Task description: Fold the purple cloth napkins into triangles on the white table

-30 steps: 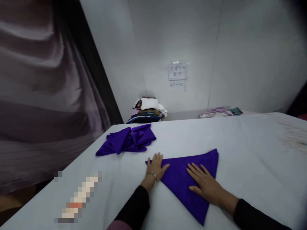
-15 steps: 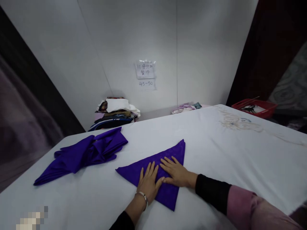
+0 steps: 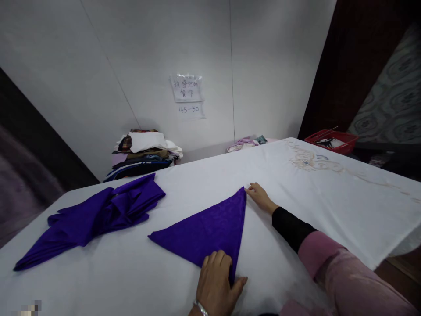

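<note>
A purple napkin [image 3: 207,228] folded into a triangle lies flat on the white tablecloth [image 3: 296,197]. My left hand [image 3: 217,283] rests on its near corner, fingers curled over the cloth and thumb out to the side. My right hand [image 3: 259,196] touches the far top corner of the triangle, fingers bent at the tip. Whether either hand pinches the cloth or only presses it I cannot tell. A loose heap of purple napkins [image 3: 95,213] lies to the left of the triangle.
A stack of folded fabrics [image 3: 144,151] sits against the white wall, with a paper note [image 3: 186,90] above it. More cloth [image 3: 246,142] lies at the table's far edge. A red basket [image 3: 330,140] stands at the right beyond the table.
My hands have left the middle of the triangle: the left slid to the near corner, the right to the far top corner. The view has swung further right.
</note>
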The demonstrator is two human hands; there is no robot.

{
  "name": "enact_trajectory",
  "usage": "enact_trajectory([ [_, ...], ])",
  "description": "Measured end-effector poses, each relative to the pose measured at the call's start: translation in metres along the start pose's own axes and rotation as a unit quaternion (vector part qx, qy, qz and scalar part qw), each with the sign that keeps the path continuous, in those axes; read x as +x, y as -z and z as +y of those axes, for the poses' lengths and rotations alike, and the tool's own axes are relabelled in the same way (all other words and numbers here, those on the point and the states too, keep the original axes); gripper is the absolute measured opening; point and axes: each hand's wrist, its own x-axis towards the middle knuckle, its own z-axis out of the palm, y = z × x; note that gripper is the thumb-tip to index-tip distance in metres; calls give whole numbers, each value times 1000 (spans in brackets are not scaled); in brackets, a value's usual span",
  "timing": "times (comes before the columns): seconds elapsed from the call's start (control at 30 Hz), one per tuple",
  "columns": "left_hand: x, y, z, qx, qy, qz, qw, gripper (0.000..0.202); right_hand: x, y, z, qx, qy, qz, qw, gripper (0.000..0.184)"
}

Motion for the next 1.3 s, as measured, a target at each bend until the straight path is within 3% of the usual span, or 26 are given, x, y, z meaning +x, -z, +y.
enact_trajectory([
  [0.13,-2,-10,-3,30,15,8,999,5,5,-10,-2,-14,-21,-2,1000,28],
  [0.57,-6,-26,-14,48,-37,7,998,12,2,-21,-3,-63,-23,-10,998,13],
  [0.83,-5,-18,-6,59,-42,-24,997,4,5,-21,4,-87,-33,19,995,18],
  [1.07,-8,-13,0,66,-25,-27,997,7,5,-23,4,-95,-13,15,995,10],
  [1.3,-10,-14,1,81,-31,-36,996,6,-3,-15,-2,-99,18,31,994,24],
])
